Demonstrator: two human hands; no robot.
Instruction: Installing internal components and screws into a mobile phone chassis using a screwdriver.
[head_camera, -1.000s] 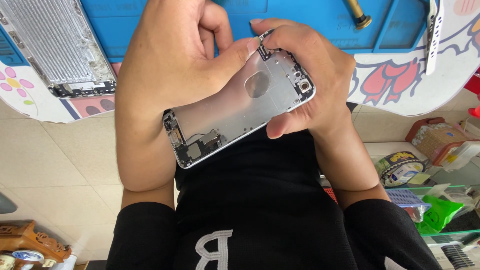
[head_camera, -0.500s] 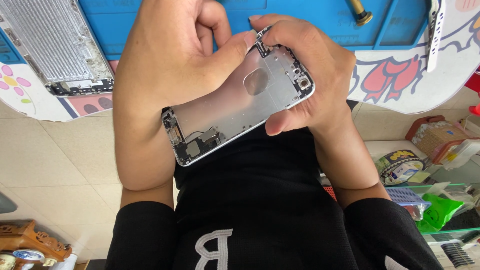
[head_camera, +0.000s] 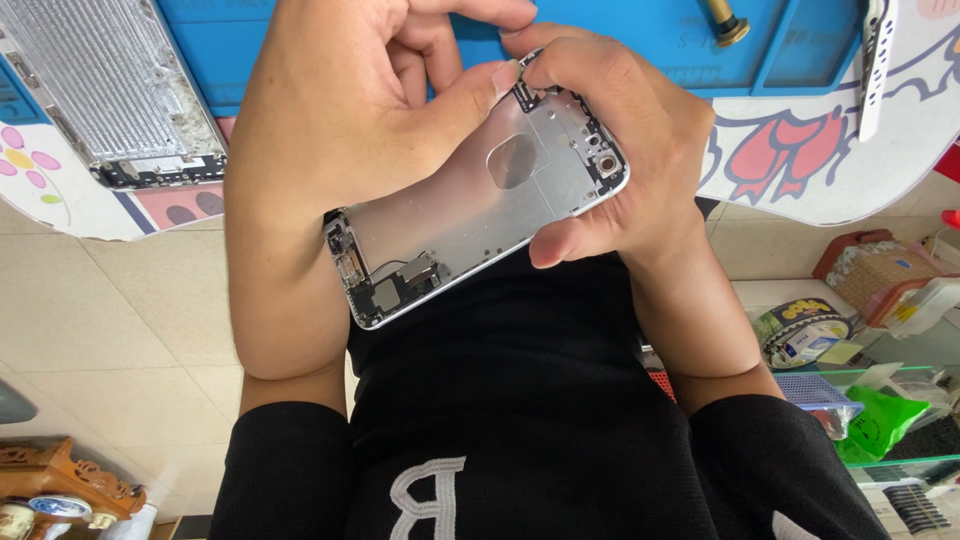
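A floor of pale beige tiles (head_camera: 90, 330) fills the lower left, lit by even daylight. Above it curves the edge of a white table (head_camera: 820, 190) painted with red and pink cartoon shapes, and a blue work mat (head_camera: 640, 40) covers its top. At lower left stands a carved wooden piece (head_camera: 60, 480). At right, a glass shelf (head_camera: 900, 400) holds a green bag (head_camera: 880, 425), a blue basket (head_camera: 815, 392) and small tins.

— Light ok?
— Bright, even daylight. Soft sheen on the phone shell (head_camera: 480, 205), no hard glare; faint shadow under the hands.
— Sharp?
— Yes, centre crisp. Edges bend a bit, wide lens.
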